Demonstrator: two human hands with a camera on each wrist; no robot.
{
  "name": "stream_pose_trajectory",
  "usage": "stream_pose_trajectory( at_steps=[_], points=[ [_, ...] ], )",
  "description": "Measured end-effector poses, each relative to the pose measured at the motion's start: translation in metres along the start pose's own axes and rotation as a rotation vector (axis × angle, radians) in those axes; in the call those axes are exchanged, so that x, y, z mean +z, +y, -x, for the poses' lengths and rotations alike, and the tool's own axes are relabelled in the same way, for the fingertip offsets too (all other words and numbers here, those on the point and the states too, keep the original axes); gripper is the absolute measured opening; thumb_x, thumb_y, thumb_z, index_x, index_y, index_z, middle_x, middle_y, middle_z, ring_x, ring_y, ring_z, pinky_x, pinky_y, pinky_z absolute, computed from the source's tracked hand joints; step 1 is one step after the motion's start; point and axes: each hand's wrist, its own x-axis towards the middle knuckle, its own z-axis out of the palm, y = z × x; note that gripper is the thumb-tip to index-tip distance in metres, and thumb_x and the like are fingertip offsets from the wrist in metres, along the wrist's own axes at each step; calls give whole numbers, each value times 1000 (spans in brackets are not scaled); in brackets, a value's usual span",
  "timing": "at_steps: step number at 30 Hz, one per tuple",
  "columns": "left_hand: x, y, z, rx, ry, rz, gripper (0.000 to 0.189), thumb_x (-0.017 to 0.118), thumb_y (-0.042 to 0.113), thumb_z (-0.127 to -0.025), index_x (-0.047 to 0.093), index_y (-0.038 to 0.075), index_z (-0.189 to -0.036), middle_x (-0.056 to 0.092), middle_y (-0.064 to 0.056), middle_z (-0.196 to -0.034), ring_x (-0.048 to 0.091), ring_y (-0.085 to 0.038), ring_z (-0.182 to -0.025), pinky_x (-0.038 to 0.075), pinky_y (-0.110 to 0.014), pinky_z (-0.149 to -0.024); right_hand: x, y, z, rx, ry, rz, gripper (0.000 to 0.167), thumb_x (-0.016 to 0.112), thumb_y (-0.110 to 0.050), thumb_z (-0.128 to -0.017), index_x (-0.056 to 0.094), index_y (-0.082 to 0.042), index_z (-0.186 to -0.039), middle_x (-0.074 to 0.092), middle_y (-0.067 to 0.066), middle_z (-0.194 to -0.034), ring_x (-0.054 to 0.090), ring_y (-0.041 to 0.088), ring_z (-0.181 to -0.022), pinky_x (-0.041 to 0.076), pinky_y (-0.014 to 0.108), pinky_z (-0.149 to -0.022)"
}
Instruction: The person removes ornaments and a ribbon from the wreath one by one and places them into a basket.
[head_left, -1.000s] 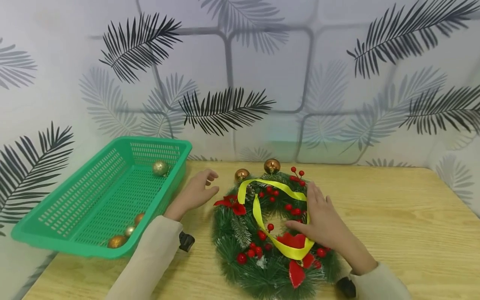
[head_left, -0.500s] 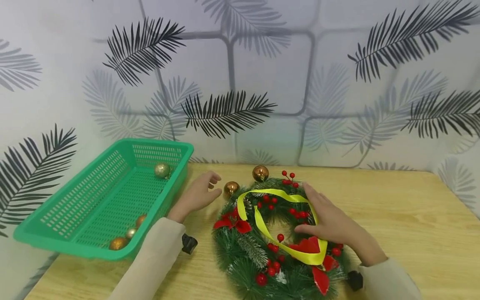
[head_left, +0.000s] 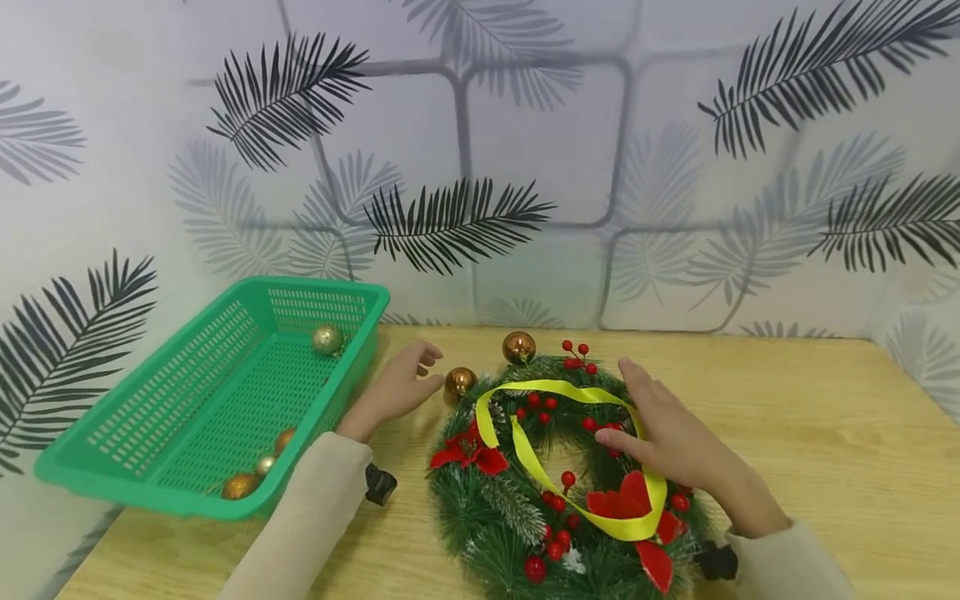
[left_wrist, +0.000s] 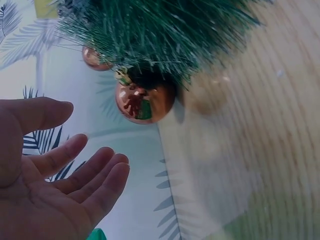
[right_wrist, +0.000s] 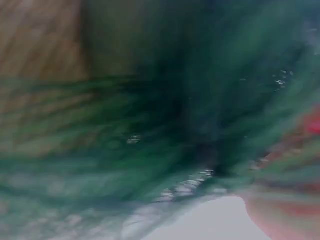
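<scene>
A green wreath [head_left: 495,498] with red berries and red poinsettia flowers lies on the table, a yellow ribbon [head_left: 628,527] looped over it. Two copper baubles sit at its far left edge: the nearer bauble [head_left: 460,382] and the farther bauble [head_left: 519,347]. My left hand [head_left: 401,385] is beside the nearer bauble, fingers loosely bent and holding nothing; in the left wrist view a gap separates the fingers [left_wrist: 102,172] from that bauble [left_wrist: 145,102]. My right hand [head_left: 675,437] rests on the wreath's right side, fingers straight and thumb spread towards the centre. The right wrist view is blurred.
A green plastic basket [head_left: 168,379] stands at the left with a pale gold bauble [head_left: 327,339] at its far end and several more baubles, one an orange-gold bauble [head_left: 241,486], near its front. A leaf-patterned wall covering [head_left: 540,158] rises behind the wooden table [head_left: 817,442].
The wreath has turned anticlockwise: its baubles have shifted left and nearer, its front flower to the right. My right hand has moved slightly right. The left hand stays almost still.
</scene>
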Motion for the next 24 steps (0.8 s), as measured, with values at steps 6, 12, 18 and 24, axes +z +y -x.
stream_pose_trajectory(
  at_steps=[6, 12, 18, 24],
  points=[
    [7, -6, -3, -7, -18, 9, 44, 53, 15, -94, 45, -4, -133, 50, -30, -130, 53, -44, -115, 46, -53, -95, -11, -16, 13, 113, -3, -58, 94, 50, -52, -94, -1, 3, -151, 4, 29, -156, 7, 50, -142, 13, 67, -110],
    [11, -7, -10, -18, -34, 20, 49, 53, 17, -94, 42, -4, -137, 47, -30, -135, 52, -44, -117, 46, -54, -96, 2, -29, 21, 217, -11, -69, 107, 50, -62, -89, -4, 8, -149, 0, 32, -155, 6, 52, -141, 17, 67, -109],
    [18, -7, -13, -43, -59, 32, 50, 54, 20, -95, 42, -4, -138, 46, -30, -136, 52, -44, -116, 47, -53, -94, 20, -29, 20, 190, 50, 18, 109, 59, -58, -86, 3, 11, -148, 7, 34, -154, 10, 52, -140, 24, 65, -108],
    [22, -10, -16, -59, -67, 38, 51, 54, 21, -96, 40, -3, -139, 45, -28, -138, 53, -43, -116, 48, -52, -94, 23, -19, 14, 123, 76, 65, 107, 61, -57, -85, 5, 8, -149, 10, 32, -154, 10, 49, -142, 23, 64, -109]
  ],
)
